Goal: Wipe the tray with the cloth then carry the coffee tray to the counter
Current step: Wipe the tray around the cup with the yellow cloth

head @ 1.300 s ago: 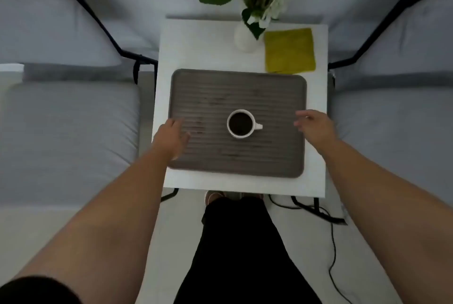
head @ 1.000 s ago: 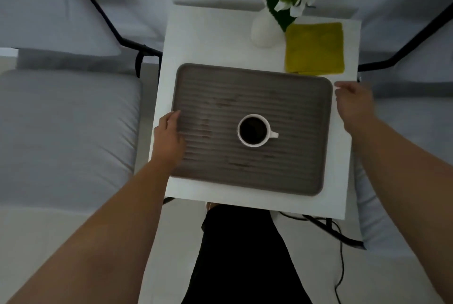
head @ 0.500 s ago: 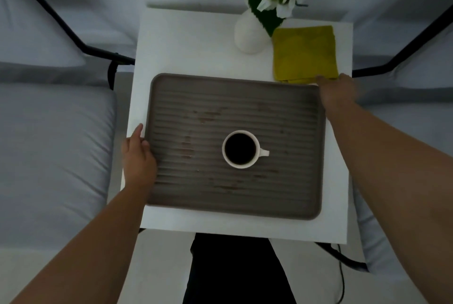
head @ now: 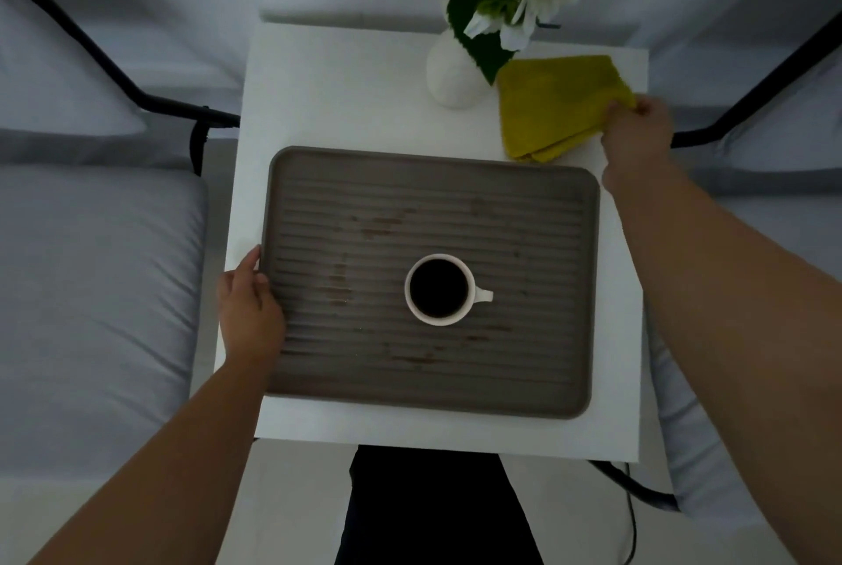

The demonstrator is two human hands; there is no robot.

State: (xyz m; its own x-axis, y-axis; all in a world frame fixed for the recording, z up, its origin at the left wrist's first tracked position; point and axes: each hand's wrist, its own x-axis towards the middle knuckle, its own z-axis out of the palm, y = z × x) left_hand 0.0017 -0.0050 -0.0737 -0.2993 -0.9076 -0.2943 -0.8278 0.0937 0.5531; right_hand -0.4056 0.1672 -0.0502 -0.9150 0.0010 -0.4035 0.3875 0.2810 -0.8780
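Observation:
A grey ribbed tray (head: 537, 209) with brown stains lies on a small white table (head: 337, 99). A white cup of black coffee (head: 439, 288) stands near the tray's middle, handle to the right. My left hand (head: 248, 307) rests on the tray's left rim, fingers curled over the edge. A folded yellow-green cloth (head: 553, 106) lies behind the tray's far right corner. My right hand (head: 635, 133) pinches the cloth's right edge, which is lifted and creased.
A white vase (head: 453, 72) with green leaves and white flowers stands just left of the cloth. Grey cushioned seats (head: 91, 291) with black frames flank the table on both sides. A black cable (head: 631, 514) lies on the floor at the right.
My right hand went from the tray's right side up to the cloth and took hold of its right edge. My left hand slid outward to the tray's left rim.

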